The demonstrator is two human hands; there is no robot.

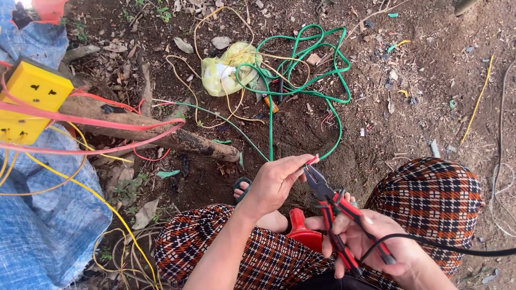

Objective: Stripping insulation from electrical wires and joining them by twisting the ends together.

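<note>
My left hand [277, 182] pinches the end of a thin red wire [312, 160] between thumb and fingers. My right hand [376, 241] grips red-and-black pliers [336, 212] by the handles, and their jaws close on the wire right beside my left fingertips. A black cable [457, 248] runs across my right palm and off to the right. A green wire [301, 70] loops over the dirt ahead, one strand leading down toward my left hand.
A yellow socket box [29, 99] with red wires [107, 121] sits at left over a blue tarp [43, 236]. A log [177, 138], a yellow plastic bag [226, 70], yellow wires [107, 207] and a red object [301, 231] between my knees lie nearby.
</note>
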